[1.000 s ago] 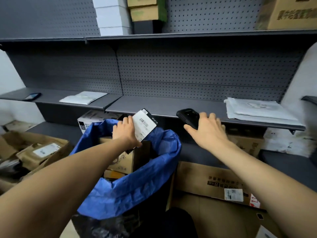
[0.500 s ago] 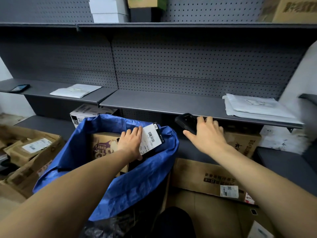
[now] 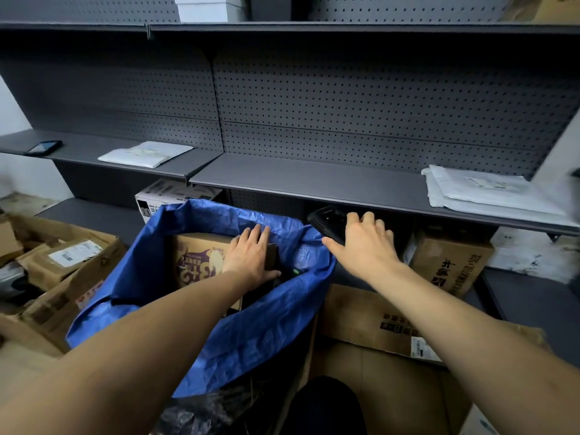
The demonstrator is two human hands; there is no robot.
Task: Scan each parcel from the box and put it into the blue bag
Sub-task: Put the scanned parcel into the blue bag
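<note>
The blue bag (image 3: 251, 334) stands open in front of me, with a brown printed carton (image 3: 197, 259) inside it. My left hand (image 3: 251, 255) is down inside the bag's mouth, closed on a small dark parcel (image 3: 272, 256) whose label is hidden. My right hand (image 3: 361, 246) grips a black handheld scanner (image 3: 326, 221) just past the bag's far-right rim, under the shelf edge. An open cardboard box (image 3: 103, 246) on the left holds labelled brown parcels (image 3: 69, 255).
A grey shelf (image 3: 314, 180) runs across above the bag, with white mailers (image 3: 486, 189) at its right end, a white mailer (image 3: 144, 153) and a phone (image 3: 44, 147) to the left. Cardboard boxes (image 3: 448, 262) sit under the shelf, and a flat carton (image 3: 361, 315) lies right of the bag.
My left hand has lowered the parcel from above the bag down into it, and its white label has gone out of sight. My right hand with the scanner has dropped slightly.
</note>
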